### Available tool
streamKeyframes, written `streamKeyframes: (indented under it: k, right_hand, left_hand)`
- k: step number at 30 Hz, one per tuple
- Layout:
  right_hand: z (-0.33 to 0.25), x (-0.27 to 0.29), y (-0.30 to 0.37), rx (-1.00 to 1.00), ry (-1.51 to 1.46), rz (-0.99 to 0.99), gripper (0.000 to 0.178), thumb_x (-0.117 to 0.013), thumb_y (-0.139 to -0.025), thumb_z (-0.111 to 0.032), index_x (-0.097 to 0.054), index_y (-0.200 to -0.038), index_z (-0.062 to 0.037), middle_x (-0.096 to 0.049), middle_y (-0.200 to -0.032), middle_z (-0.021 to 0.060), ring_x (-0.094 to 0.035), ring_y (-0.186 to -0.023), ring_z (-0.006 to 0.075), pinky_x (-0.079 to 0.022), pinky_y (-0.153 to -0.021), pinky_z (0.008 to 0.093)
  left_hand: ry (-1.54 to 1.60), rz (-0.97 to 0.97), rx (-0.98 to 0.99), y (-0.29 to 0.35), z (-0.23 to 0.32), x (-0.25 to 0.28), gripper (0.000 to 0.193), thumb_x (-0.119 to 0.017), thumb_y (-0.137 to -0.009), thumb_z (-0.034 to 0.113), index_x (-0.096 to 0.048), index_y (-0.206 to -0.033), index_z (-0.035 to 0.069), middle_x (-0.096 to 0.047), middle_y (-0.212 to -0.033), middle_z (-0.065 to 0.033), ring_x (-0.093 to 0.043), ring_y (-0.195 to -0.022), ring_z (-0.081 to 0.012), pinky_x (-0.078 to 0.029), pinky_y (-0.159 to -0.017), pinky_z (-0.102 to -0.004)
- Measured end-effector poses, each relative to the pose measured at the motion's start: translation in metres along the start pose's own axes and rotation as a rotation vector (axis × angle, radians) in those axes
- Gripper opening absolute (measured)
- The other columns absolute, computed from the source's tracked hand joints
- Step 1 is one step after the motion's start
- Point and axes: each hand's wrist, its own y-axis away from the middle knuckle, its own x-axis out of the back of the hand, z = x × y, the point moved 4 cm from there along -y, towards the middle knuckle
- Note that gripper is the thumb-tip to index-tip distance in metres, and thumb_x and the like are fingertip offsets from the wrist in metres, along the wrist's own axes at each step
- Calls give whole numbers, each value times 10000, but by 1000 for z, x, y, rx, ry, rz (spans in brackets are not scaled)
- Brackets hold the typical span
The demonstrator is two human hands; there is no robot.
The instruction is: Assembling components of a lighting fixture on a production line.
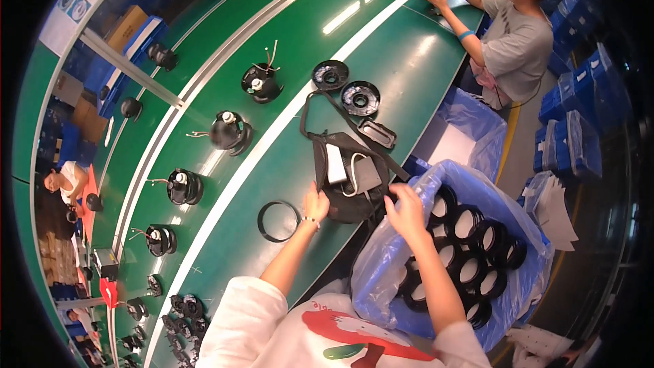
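A black fabric bag with an open pouch (351,212) lies on the green tabletop (231,225) at its near edge, directly between the fingers of both hands. The left hand (315,206) has its fingers closed on the bag's left side, thumb toward the pouch. The right hand (407,210) is at the bag's right side, fingers bent and close together at the edge near the strap; whether they pinch the fabric cannot be told. In the pouch sit a white rectangular block (336,164), a flat grey rectangular piece (366,174) and a looped white cable (353,176). A thin black ring (261,221) lies left of the left hand. Right of the bag stands a plastic-lined blue bin (381,279) holding black rings (446,230).
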Motion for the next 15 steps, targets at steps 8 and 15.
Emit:
streamKeyframes:
  k: [8, 15]
  right_hand:
    - [65, -89, -71, -390, 76, -301, 378, -748, -607, -186, -583, -911, -33, -576, -766, 111, -576, -718, 232, -464, -671, 331]
    - [53, -93, -70, -640, -576, -286, 396, -620, -614, 129, -462, -952, -3, -569, -756, 31, -558, -687, 105, -446, -593, 206]
  left_hand:
    - [84, -148, -5, -3, -8, 20, 660, -523, -734, 115, -210, -1294, -39, -431, -1161, -293, -459, -1052, -406, -391, -878, -406]
    - [134, -133, -234, -42, 32, 34, 755, -462, -648, -55, -125, -1322, -11, -408, -1192, -273, -461, -1032, -405, -407, -861, -410]
